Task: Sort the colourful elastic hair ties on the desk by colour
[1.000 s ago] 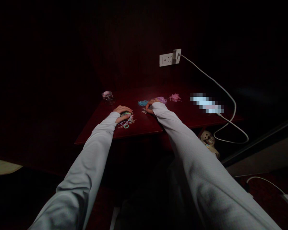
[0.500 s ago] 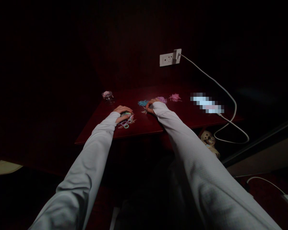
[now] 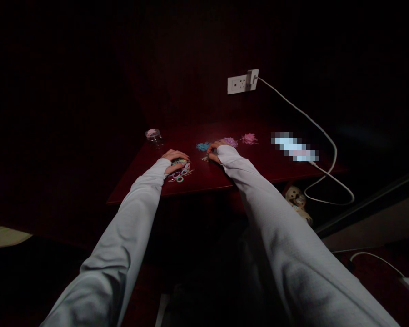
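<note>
My left hand [image 3: 176, 159] rests over a pile of mixed-colour elastic hair ties [image 3: 180, 176], its thumb apart from the curved fingers. Several thin loops in mint, lilac and pale pink show below its thumb and beside it. My right hand [image 3: 215, 151] is bent down with fingers and thumb drawn together just above the table; whatever lies between the fingertips is too small to make out. By its fingertips lies a small whitish heap [image 3: 204, 159]. Behind it are a blue heap of thin bands [image 3: 203, 146] and a purple heap [image 3: 230, 142], the latter partly hidden by the hand.
A pink heap [image 3: 249, 138] lies farther right on the dark red table [image 3: 143, 181]. At the back left stands a clear jar [image 3: 154, 136] with something pink on top. A blurred-out bright device [image 3: 293, 147] is joined by a white cable [image 3: 305, 113] to a wall socket [image 3: 238, 84].
My right hand's fingers have shifted slightly beside the whitish heap. My left hand stays almost still over the mixed pile, and the heaps look the same.
</note>
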`<state>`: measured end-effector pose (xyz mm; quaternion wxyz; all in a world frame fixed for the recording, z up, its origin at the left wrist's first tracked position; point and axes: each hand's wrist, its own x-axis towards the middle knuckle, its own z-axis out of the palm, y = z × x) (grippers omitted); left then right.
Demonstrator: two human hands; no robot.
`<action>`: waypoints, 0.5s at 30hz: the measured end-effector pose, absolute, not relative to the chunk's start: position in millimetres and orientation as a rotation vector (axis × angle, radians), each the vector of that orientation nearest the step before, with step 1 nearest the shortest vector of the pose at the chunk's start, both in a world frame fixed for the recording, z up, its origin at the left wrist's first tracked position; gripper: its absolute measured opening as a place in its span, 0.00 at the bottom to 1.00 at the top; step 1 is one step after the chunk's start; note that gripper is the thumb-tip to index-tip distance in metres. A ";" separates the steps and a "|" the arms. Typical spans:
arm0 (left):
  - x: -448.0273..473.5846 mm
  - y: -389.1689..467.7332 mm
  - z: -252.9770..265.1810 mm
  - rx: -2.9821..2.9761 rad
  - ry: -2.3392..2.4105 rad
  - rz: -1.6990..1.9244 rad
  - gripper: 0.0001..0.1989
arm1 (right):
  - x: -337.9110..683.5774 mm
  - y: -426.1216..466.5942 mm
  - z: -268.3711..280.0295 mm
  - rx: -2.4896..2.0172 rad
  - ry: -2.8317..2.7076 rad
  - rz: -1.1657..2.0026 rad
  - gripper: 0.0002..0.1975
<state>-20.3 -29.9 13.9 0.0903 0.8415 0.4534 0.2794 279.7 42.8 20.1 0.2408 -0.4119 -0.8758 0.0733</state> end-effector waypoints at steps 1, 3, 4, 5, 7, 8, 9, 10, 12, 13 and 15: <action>-20.3 -29.9 13.6 2.506 1.346 0.835 0.15 | 278.0 43.6 20.0 -1.110 -2.398 0.200 0.10; -20.1 -30.0 13.2 2.519 1.344 0.838 0.15 | 273.0 44.2 20.0 -1.070 -2.397 0.207 0.10; -19.8 -30.2 13.2 2.527 1.343 0.839 0.15 | 270.1 44.1 20.3 -1.043 -2.393 0.217 0.10; -19.4 -30.3 13.3 2.535 1.341 0.839 0.15 | 267.1 43.5 20.6 -1.015 -2.390 0.234 0.10; -18.1 -30.7 13.6 2.548 1.322 0.856 0.16 | 261.3 41.8 21.4 -0.958 -2.389 0.278 0.09; -17.4 -30.9 13.7 2.553 1.303 0.875 0.17 | 258.7 40.8 21.9 -0.932 -2.393 0.301 0.09; -16.7 -31.0 13.8 2.556 1.281 0.898 0.18 | 256.3 39.7 22.2 -0.912 -2.401 0.321 0.09; -16.2 -31.0 13.8 2.558 1.261 0.919 0.18 | 254.2 38.8 22.6 -0.899 -2.411 0.337 0.10; -15.6 -30.7 13.2 2.556 1.238 0.934 0.19 | 250.5 36.7 23.5 -0.881 -2.440 0.370 0.10; -15.7 -30.3 12.6 2.553 1.239 0.926 0.19 | 249.0 35.4 24.2 -0.872 -2.458 0.395 0.10; -16.8 -28.5 10.9 2.537 1.254 0.900 0.19 | 246.7 31.8 26.2 -0.854 -2.490 0.471 0.09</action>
